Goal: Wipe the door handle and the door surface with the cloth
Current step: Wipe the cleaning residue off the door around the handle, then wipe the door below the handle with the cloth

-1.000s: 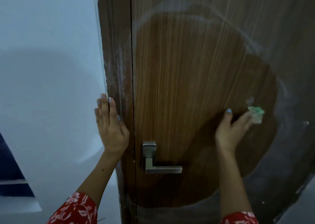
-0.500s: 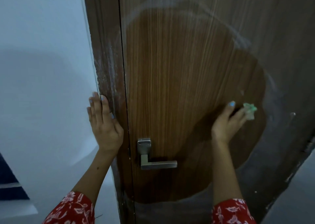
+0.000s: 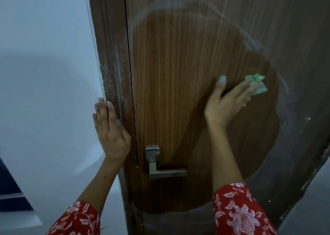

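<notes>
Cloth [image 3: 256,83]: one, probably under right hand [image 3: 226,102] | handle [image 3: 160,168]: one

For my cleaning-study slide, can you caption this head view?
Right hand presses a green cloth to the wooden door above the handle; left hand braces the frame.

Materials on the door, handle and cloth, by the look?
Door: likely wood-grain laminate or veneer, matte; straight vertical streaks. Door handle: brushed silvery metal, maybe steel; dull sheen, square edges. Cloth: soft green fabric, crumpled under the right hand.
</notes>
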The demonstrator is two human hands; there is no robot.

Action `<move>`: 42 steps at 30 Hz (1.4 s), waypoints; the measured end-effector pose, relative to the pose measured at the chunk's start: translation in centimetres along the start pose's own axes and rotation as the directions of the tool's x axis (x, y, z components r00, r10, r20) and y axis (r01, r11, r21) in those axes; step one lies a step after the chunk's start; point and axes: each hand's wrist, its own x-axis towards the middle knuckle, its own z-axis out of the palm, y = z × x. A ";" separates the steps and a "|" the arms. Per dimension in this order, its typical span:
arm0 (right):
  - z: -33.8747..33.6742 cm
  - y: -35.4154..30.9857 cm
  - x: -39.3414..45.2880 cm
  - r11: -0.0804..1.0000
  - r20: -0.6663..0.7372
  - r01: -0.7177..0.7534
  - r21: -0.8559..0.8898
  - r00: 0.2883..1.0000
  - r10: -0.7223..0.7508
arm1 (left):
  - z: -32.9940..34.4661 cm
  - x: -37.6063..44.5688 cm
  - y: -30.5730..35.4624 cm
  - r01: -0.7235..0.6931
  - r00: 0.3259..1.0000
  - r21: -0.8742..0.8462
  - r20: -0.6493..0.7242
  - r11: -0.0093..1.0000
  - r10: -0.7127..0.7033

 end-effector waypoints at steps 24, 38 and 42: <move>5.2 -10.3 -9.1 0.670 0.308 0.738 0.081 0.621 -0.721 | 0.0 -0.2 -0.3 -0.022 0.999 -0.028 0.030 0.999 0.023; 0.1 8.5 -33.6 0.903 0.869 0.428 -0.033 0.459 -0.186 | -18.5 -19.2 -3.5 0.512 0.714 0.122 0.491 0.851 -0.500; -4.4 15.5 -42.9 0.896 0.931 0.264 -0.357 0.019 0.365 | -28.0 -29.6 -2.9 0.735 0.350 0.417 0.441 0.534 -0.826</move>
